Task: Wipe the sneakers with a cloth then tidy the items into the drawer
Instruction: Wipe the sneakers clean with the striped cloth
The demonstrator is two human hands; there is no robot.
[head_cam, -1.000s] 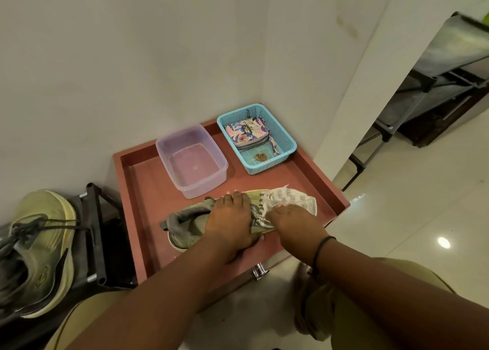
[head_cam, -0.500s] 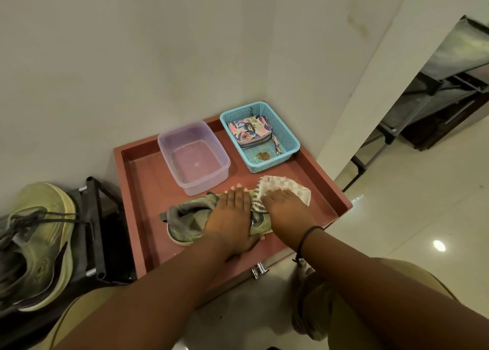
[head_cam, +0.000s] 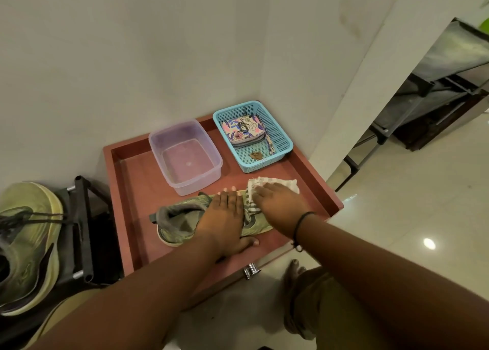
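We are mid-wipe: our left hand (head_cam: 225, 217) presses flat on the sneaker (head_cam: 185, 221) in the drawer (head_cam: 137, 190) at frame centre, right hand (head_cam: 277, 204) pressing the cloth (head_cam: 275, 184) onto its toe; second sneaker (head_cam: 26, 243), lower left, awaits, tidying likely remains

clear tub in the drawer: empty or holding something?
Empty. The clear plastic tub shows only its bare bottom and the red drawer through it.

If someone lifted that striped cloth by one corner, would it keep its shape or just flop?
Probably flop. The cloth already drapes over the toe of the sneaker and bunches under the right hand, so it looks thin and soft. It likely weighs little, and pushed across the drawer it would wrinkle rather than slide flat.
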